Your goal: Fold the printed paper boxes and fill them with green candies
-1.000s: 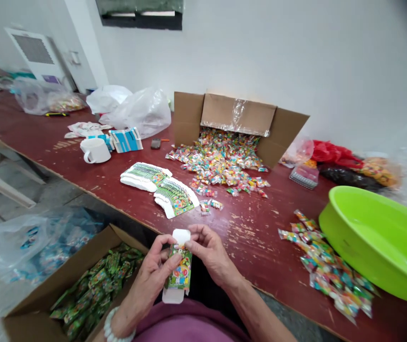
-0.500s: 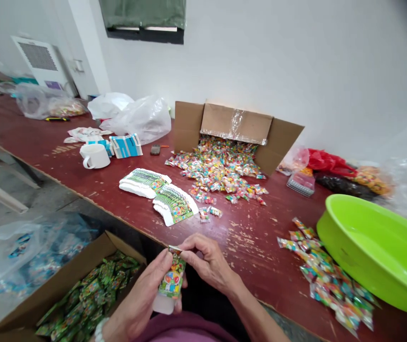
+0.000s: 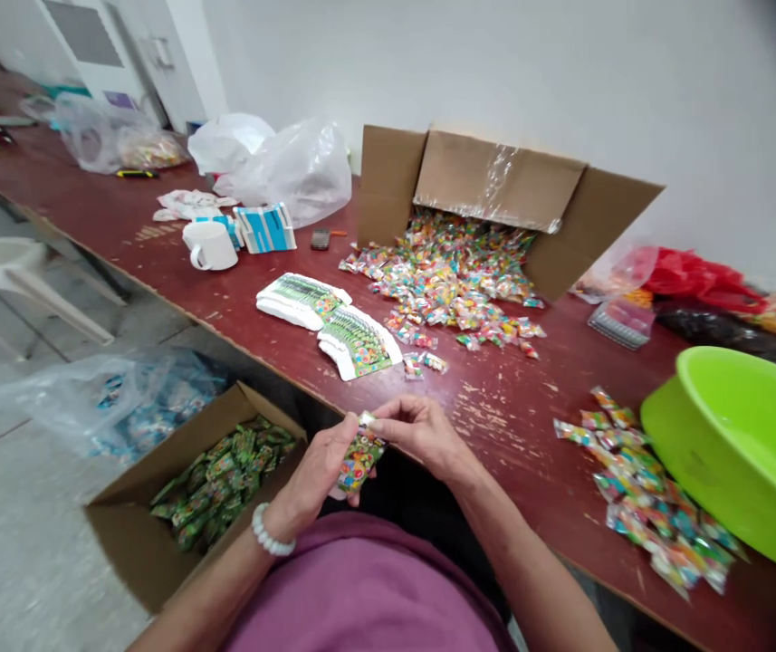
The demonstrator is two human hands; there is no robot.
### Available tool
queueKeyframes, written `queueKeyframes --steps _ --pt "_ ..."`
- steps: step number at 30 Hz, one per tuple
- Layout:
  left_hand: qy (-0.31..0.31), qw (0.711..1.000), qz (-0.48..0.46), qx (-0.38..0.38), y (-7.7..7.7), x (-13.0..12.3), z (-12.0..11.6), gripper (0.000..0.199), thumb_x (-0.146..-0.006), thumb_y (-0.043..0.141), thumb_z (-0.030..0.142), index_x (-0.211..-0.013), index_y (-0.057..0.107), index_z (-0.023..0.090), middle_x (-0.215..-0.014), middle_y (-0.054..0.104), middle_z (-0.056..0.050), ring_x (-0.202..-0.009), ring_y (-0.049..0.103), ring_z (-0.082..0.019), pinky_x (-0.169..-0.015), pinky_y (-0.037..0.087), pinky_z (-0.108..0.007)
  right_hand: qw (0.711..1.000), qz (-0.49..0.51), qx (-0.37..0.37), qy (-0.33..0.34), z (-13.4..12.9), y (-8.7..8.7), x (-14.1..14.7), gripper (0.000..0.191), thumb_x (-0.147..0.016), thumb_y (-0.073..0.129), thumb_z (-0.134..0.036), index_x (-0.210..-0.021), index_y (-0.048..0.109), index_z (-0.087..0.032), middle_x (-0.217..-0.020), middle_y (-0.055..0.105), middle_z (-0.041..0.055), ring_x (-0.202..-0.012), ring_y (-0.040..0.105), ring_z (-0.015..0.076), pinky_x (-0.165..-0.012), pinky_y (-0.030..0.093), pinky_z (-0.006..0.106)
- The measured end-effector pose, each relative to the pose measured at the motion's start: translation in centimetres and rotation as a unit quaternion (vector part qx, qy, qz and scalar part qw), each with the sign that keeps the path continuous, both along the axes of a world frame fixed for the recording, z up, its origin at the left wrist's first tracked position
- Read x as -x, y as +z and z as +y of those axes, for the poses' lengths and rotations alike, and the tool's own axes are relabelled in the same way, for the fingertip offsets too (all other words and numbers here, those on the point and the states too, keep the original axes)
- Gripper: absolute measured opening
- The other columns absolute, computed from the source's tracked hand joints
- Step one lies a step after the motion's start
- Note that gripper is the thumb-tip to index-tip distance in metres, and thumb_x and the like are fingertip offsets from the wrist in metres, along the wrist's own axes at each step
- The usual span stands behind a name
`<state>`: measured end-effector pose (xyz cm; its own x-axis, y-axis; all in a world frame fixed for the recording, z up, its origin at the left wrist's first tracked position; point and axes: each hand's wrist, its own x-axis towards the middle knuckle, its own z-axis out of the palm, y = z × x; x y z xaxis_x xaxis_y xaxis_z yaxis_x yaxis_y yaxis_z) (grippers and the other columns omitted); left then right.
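A small green printed carton [image 3: 360, 460] with colourful fruit-like pictures is held just past the table's front edge. My left hand [image 3: 312, 471] is closed around its sides. With thumb and forefinger together, my right hand [image 3: 432, 439] pinches its upper end; the fingers hide part of that end. Fanned stacks of flat cartons [image 3: 364, 349] in the same print lie beyond my hands. Small clear packets of coloured candy [image 3: 455, 290] spill toward them from a tipped cardboard box [image 3: 502, 177].
Below left, an open cardboard box [image 3: 136, 543] holds many green packs [image 3: 231, 471], beside a clear bag of blue packs [image 3: 163, 412]. A green basin [image 3: 733, 453] stands right, next to more candy packets [image 3: 659, 507]. A white mug [image 3: 209, 246] and plastic bags [image 3: 299, 167] sit farther back.
The view has shifted, so the table things appear moved. Both hands stay on the carton, which is now more tilted, with less of its white lower end showing.
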<state>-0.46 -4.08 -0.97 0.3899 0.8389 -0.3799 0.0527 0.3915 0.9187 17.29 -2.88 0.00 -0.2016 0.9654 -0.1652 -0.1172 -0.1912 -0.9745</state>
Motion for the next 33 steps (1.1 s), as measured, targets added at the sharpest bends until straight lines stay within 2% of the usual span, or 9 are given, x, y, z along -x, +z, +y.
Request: queueKeyframes --steps 4,9,12,16,18,21,25,29,33 --pt "0.005 1.0 -0.015 0.009 -0.5 0.2 -0.1 0.069 -0.088 0.045 0.074 -0.102 0.068 0.01 -0.066 0.068 -0.007 -0.042 0.058 -0.014 -0.04 0.048 -0.023 0.999 -0.028 -0.014 -0.007 -0.5 0.2 0.2 0.028 -0.073 0.082 -0.042 -0.076 0.072 -0.017 -0.072 0.072 0.0022 -0.062 0.062 0.0139 -0.061 0.049 0.027" --pt "0.013 0.994 -0.088 0.062 -0.5 -0.2 -0.4 0.069 -0.088 0.048 0.071 -0.121 0.064 0.012 -0.061 0.064 -0.003 -0.041 0.057 -0.015 -0.037 0.049 -0.026 0.954 -0.166 -0.248 -0.011 -2.5 0.4 1.0 0.013 -0.092 0.065 -0.031 -0.092 0.073 -0.021 -0.1 0.074 0.0071 -0.091 0.068 0.0189 -0.082 0.053 0.032" --pt "0.027 0.99 -0.112 0.085 -0.4 -0.5 -0.8 0.069 -0.088 0.051 0.069 -0.128 0.06 0.014 -0.064 0.063 -0.003 -0.045 0.058 -0.016 -0.037 0.047 -0.025 0.931 -0.209 -0.298 -0.016 -3.2 -0.4 1.4 0.012 -0.094 0.06 -0.023 -0.1 0.071 -0.021 -0.106 0.071 0.0081 -0.097 0.067 0.019 -0.087 0.051 0.032" --pt "-0.003 0.982 -0.15 0.111 -0.5 -0.1 -1.3 0.057 -0.09 0.06 0.056 -0.134 0.052 0.022 -0.084 0.068 -0.004 -0.061 0.064 -0.016 -0.054 0.053 -0.027 0.947 -0.217 -0.237 0.022 -1.2 -1.5 0.1 0.016 -0.093 0.06 -0.031 -0.091 0.071 -0.02 -0.089 0.071 0.0039 -0.079 0.066 0.017 -0.074 0.051 0.028" --pt "-0.034 0.98 -0.156 0.121 -0.7 0.6 -1.5 0.047 -0.089 0.066 0.046 -0.127 0.056 0.02 -0.094 0.068 -0.007 -0.077 0.067 -0.017 -0.067 0.053 -0.026 0.946 -0.257 -0.195 -0.02 1.1 -1.8 -1.9 0.022 -0.094 0.057 -0.036 -0.09 0.071 -0.02 -0.088 0.071 0.0031 -0.082 0.066 0.018 -0.077 0.051 0.029" --pt "-0.06 0.981 -0.135 0.122 -1.6 2.1 -1.7 0.036 -0.081 0.075 0.037 -0.107 0.063 0.015 -0.09 0.065 -0.005 -0.077 0.06 -0.014 -0.068 0.047 -0.024 0.879 -0.404 -0.146 -0.207 4.8 -2.4 -5.8 0.023 -0.09 0.057 -0.037 -0.098 0.071 -0.019 -0.102 0.069 0.0083 -0.094 0.063 0.0232 -0.087 0.047 0.036" --pt "-0.087 0.995 -0.016 0.055 -2.6 5.5 -0.8 0.033 -0.074 0.078 0.038 -0.094 0.061 0.017 -0.078 0.059 0.001 -0.072 0.055 -0.014 -0.069 0.044 -0.025 0.848 -0.448 -0.102 -0.266 7.5 -4.0 -9.6 0.018 -0.077 0.069 -0.035 -0.085 0.069 -0.018 -0.102 0.063 0.0129 -0.104 0.056 0.0306 -0.092 0.041 0.042" --pt "-0.21 0.959 0.188 -0.044 -3.0 9.7 1.2 0.041 -0.067 0.076 0.035 -0.104 0.067 0.019 -0.092 0.066 0.0 -0.086 0.057 -0.019 -0.074 0.043 -0.025 0.86 -0.43 -0.082 -0.263 7.6 -5.3 -10.8 0.02 -0.068 0.076 -0.037 -0.075 0.065 -0.021 -0.081 0.061 0.0038 -0.086 0.056 0.0242 -0.078 0.042 0.034" --pt "-0.348 0.917 0.193 0.008 -3.3 11.4 1.9 0.028 -0.067 0.073 0.032 -0.09 0.068 0.017 -0.079 0.065 0.001 -0.074 0.056 -0.017 -0.063 0.04 -0.023 0.893 -0.361 -0.069 -0.26 6.3 -4.9 -10.7 0.033 -0.07 0.074 -0.047 -0.083 0.061 -0.02 -0.068 0.057 -0.0019 -0.062 0.051 0.0162 -0.059 0.04 0.028"
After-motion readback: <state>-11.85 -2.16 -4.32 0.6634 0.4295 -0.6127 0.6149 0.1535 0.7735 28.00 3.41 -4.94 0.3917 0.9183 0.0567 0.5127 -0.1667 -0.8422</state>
